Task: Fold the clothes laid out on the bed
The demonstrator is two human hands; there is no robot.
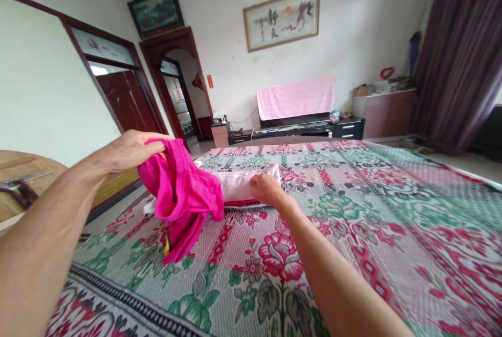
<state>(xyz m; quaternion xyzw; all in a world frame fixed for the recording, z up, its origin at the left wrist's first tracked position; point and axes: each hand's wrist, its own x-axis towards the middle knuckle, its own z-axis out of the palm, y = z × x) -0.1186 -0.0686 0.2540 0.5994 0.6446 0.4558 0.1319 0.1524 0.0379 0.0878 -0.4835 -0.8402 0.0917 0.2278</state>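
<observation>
My left hand [151,149] is closed on a bright pink garment [178,190] with yellow-and-black bits at its edge. The garment hangs crumpled in folds above the patterned bedspread [329,243]. To its right lies a pile of folded cloth, with white cloth [233,186] on top and a red edge [241,202] showing beneath. My right hand [267,186] is at the right end of this pile, its fingers curled closed against the white cloth. What those fingers pinch, if anything, is hidden. Part of the pile's left end is covered by the pink garment.
A round wooden table [27,170] stands at the left. Beyond the bed are a low black cabinet [347,129], a pink cloth [296,97] draped over a dark screen, and a side cabinet [386,115]. A purple curtain [455,55] hangs at the right.
</observation>
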